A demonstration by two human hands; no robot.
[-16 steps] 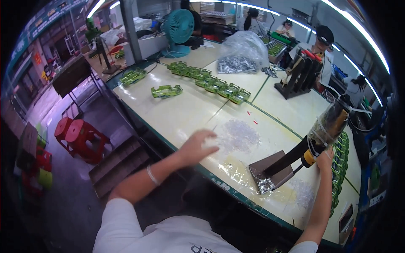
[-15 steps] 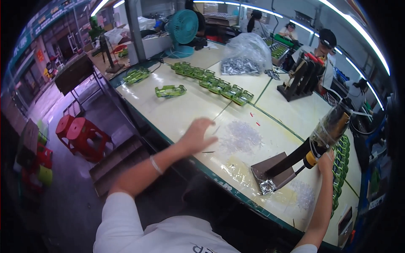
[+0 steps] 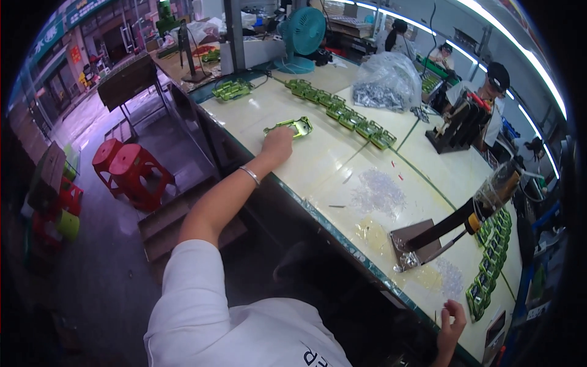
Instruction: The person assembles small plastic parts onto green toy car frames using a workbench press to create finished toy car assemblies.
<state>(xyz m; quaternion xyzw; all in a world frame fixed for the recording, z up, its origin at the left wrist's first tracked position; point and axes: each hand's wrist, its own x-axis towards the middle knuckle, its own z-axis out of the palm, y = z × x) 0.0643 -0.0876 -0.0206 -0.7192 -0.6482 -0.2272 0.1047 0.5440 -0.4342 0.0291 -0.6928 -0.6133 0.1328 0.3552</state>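
Note:
My left hand (image 3: 278,148) reaches out to the far left of the table, its fingers closed on the near side of a shiny green plastic shell (image 3: 302,126) with a large opening in it. The fingertips are partly hidden against the shell. By the table's near right edge, my right hand (image 3: 451,324) is raised with its fingers loosely bent and apart, and no object shows in it. Close to that hand, a row of similar green shells (image 3: 489,269) runs up the right side. A dark stand with a slanted post (image 3: 437,235) rises between the hands.
Small clear plastic pieces (image 3: 379,191) lie scattered mid-table. Another row of green shells (image 3: 339,113) crosses the far side, near a bag of silvery parts (image 3: 385,85). A teal fan (image 3: 304,33) stands behind. Red stools (image 3: 137,171) are on the floor left. Co-workers sit beyond.
My left hand has moved forward onto the lone green shell. My right hand has drawn back from beside the slanted post toward the near edge. The view has shifted.

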